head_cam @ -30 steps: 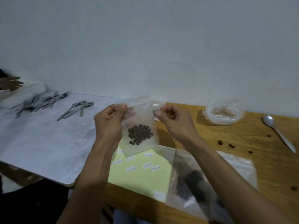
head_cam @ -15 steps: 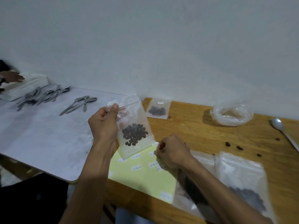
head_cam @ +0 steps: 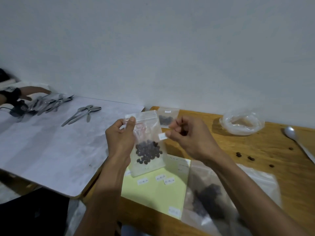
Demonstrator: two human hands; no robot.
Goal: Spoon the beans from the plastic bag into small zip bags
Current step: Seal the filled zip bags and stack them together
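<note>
Your left hand (head_cam: 120, 142) holds a small zip bag (head_cam: 148, 143) upright above the table edge, thumb and fingers pinching its top left corner just under the zip strip. The beans (head_cam: 148, 152) sit in a dark cluster in the lower half of that bag; the upper half is clear. Your right hand (head_cam: 190, 139) is raised just beside the bag's right edge, fingers curled, pinching a small white label (head_cam: 162, 136) between thumb and forefinger; the label sits at the bag's right edge, and whether it touches the plastic cannot be told. Below the bag a pale yellow sheet (head_cam: 153, 191) lies flat on the wooden table (head_cam: 265, 143), carrying several more white labels. A large plastic bag (head_cam: 211, 198) with a dark mass of beans lies to the right of the sheet, partly under your right forearm. A second filled zip bag (head_cam: 166, 117) lies flat near the wall, behind your hands. A crumpled clear bag (head_cam: 242, 122) sits further right by the wall, and a spoon (head_cam: 296, 140) lies at the far right, bowl toward the wall. A few loose beans (head_cam: 238, 154) are scattered between spoon and large bag. On the adjoining white table (head_cam: 42, 147) lie several metal spoons (head_cam: 81, 113), and another person's hand (head_cam: 34, 91) reaches toward a further pile at the far left.
</note>
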